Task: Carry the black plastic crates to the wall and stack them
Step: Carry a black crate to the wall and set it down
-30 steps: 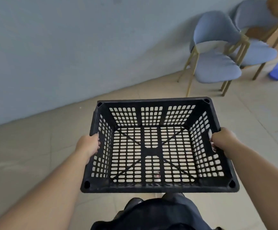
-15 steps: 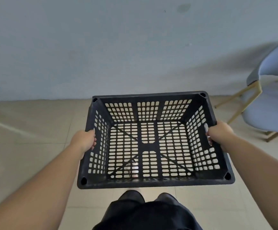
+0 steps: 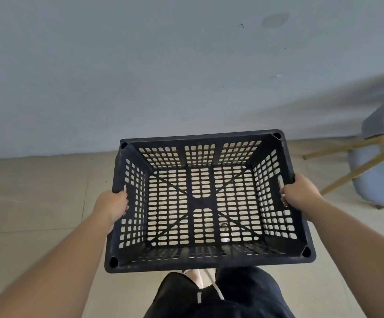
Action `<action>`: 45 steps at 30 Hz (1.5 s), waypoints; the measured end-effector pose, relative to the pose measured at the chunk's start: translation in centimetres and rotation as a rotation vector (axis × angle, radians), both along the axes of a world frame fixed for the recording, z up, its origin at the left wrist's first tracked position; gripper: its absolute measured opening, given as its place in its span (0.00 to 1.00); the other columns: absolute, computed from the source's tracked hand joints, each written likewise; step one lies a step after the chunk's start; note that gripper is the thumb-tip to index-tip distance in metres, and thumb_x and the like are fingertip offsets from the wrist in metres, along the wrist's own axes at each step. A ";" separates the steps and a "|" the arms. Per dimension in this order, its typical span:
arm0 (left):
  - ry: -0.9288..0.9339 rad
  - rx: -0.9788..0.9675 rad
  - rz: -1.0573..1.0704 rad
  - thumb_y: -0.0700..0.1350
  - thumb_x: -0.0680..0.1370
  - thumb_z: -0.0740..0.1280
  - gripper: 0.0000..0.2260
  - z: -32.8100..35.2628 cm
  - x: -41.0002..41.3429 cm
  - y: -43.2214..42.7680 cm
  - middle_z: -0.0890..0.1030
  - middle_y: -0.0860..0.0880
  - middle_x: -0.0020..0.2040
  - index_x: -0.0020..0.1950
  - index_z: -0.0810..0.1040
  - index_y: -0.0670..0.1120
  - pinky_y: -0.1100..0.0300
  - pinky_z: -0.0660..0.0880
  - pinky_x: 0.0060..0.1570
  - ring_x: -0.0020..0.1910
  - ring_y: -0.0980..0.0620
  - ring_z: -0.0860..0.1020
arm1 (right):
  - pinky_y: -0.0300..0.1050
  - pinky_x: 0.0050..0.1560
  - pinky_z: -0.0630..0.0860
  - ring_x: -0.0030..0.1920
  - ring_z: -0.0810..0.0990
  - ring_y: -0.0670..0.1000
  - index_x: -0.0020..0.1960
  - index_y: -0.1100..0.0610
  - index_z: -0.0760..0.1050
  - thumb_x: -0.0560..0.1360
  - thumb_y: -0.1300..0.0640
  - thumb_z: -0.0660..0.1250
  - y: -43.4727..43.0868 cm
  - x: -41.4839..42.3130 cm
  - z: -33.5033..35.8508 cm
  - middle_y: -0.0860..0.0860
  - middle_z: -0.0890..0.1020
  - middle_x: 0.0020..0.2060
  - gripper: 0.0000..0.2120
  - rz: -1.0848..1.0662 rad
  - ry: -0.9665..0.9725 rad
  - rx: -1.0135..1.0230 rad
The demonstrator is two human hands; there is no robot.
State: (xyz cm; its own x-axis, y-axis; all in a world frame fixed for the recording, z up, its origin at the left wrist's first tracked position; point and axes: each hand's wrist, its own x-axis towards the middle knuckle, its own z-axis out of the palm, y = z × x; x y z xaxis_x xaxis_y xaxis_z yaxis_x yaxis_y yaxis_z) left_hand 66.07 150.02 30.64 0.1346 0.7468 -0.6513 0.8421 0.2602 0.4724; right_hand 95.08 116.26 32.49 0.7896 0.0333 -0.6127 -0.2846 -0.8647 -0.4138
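A pale grey-blue wall fills the upper half of the view and meets a beige tiled floor along a line just beyond the crate's far rim. At the right edge stands a blue upholstered chair with wooden legs, only partly in view. In the middle, held up off the floor in front of the person's body, is the black plastic crate, open side up and empty, its perforated walls and base letting the tiles show through; its near rim hangs above the dark shorts. The left hand is clenched on the crate's left wall at the handle slot, fingers curled inward over the rim and thumb along the outside. The right hand is clamped on the right wall the same way, its fingertips hooked through the handle slot and showing inside the crate. Both forearms reach in from the bottom corners.
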 end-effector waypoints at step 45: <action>0.025 -0.108 0.075 0.44 0.86 0.61 0.14 -61.8 26.3 20.1 0.80 0.49 0.44 0.68 0.76 0.38 0.59 0.78 0.45 0.41 0.55 0.80 | 0.64 0.55 0.81 0.53 0.84 0.63 0.69 0.55 0.71 0.77 0.64 0.66 20.5 27.0 -60.7 0.58 0.83 0.55 0.21 -0.124 0.140 -0.061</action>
